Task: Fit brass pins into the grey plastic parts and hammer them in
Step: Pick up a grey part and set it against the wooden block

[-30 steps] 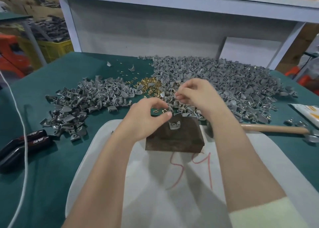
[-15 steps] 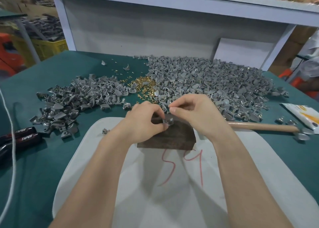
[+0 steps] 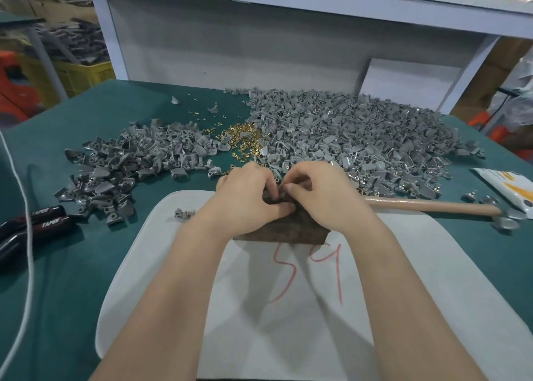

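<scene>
1. The left hand (image 3: 248, 199) and the right hand (image 3: 320, 196) meet fingertip to fingertip. Their fingers are curled, and the thumbs and forefingers are drawn together at one spot. Whatever they pinch is hidden behind the fingers, so I cannot tell whether either hand grips a part or a pin.
2. Directly under both hands sits a dark brown wooden block (image 3: 288, 232), its near face showing between the wrists.
3. The block stands on a white pad with rounded corners (image 3: 418, 279), which spreads under the forearms toward the person. Red handwritten marks (image 3: 305, 268) lie on it just nearer than the block.
4. Just beyond the fingertips lies a loose pile of small brass pins (image 3: 242, 138), with stray ones scattered farther off.
5. Beyond and to the right of the right hand spreads a big heap of grey plastic parts (image 3: 360, 138), its near edge close to the knuckles. A smaller heap of the same parts (image 3: 129, 164) lies beyond and to the left of the left hand.
6. Left of the left wrist, at the pad's edge, a small grey piece (image 3: 183, 214) lies apart.
7. To the right of the right hand a hammer with a light wooden handle (image 3: 427, 207) lies flat. Its metal head (image 3: 509, 220) is at the end far from the hand, and neither hand touches it.
8. All of this rests on a green table cover (image 3: 72, 265). Far to the left lie a black-handled tool marked TAPER (image 3: 37, 222) and a white cord (image 3: 24, 236). Far to the right lies a white and orange packet (image 3: 510, 187).
</scene>
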### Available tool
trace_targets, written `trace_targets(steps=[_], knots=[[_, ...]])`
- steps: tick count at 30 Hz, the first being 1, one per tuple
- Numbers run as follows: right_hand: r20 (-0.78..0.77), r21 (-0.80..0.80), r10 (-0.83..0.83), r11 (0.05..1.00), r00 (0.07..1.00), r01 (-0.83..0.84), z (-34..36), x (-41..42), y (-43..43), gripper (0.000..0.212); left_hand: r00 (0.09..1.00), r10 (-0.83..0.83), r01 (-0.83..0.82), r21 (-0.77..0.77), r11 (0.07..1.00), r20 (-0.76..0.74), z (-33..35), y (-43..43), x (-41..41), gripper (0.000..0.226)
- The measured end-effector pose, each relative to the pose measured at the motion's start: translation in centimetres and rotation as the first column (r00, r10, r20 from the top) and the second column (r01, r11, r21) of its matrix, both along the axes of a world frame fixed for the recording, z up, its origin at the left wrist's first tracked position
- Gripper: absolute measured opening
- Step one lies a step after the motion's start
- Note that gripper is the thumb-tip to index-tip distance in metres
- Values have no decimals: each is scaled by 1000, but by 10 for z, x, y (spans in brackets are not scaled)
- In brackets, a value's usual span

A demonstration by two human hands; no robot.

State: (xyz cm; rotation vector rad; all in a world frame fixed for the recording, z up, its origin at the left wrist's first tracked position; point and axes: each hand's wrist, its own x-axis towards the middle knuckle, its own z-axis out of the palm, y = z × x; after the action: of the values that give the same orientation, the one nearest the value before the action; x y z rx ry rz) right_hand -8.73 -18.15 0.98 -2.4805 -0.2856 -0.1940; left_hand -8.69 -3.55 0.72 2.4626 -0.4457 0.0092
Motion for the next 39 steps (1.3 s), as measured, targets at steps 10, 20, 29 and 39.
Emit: trace_targets(steps=[10, 20, 29, 39], knots=[[-109, 234, 30, 972, 994, -3, 0, 2, -3, 21, 1000, -11, 10, -106, 994, -7, -3, 2, 1, 25], [-67, 283, -61, 956, 996, 78, -2, 5, -8, 26, 997, -47, 46, -15, 999, -64, 1, 10, -1, 42], [-62, 203, 11, 979, 998, 2, 1, 1, -8, 28, 997, -78, 77, 37, 996, 29, 3, 15, 0, 16], [48, 170, 47, 984, 998, -55, -2, 1, -4, 31, 996, -10, 14, -38, 999, 93, -7, 2, 5, 9]])
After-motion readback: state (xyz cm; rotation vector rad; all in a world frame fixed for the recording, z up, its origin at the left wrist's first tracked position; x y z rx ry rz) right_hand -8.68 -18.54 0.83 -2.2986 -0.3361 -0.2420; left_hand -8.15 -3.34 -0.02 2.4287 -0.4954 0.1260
